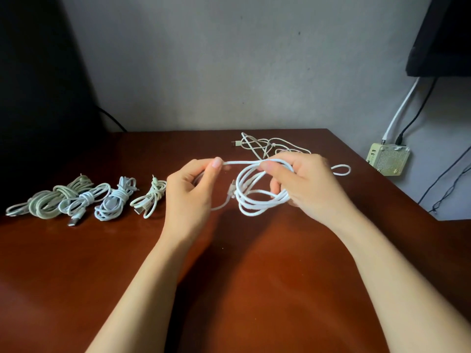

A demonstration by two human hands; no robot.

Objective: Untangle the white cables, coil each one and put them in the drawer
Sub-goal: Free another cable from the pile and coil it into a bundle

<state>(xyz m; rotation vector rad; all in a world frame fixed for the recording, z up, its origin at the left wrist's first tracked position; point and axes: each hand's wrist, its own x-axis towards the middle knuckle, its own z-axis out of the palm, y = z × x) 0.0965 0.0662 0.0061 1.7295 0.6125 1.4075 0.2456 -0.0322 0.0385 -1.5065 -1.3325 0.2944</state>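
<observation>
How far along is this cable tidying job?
Done: four coiled bundles lie in a row on the table. In hand: the right hand holds the loops of a white cable while the left hand pinches its free strand. Left: a loose tangle behind the hands, and no drawer is in view, so nothing looks stowed yet.

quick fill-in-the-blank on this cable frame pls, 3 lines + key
1. Left of the left hand, ____ coiled bundles lie in a row on the table.
2. The right hand holds the loops of the white cable; the ____ hand pinches its straight stretch.
3. The loose tangle lies just beyond the ____ hand.
Missing words: four; left; right.
</observation>
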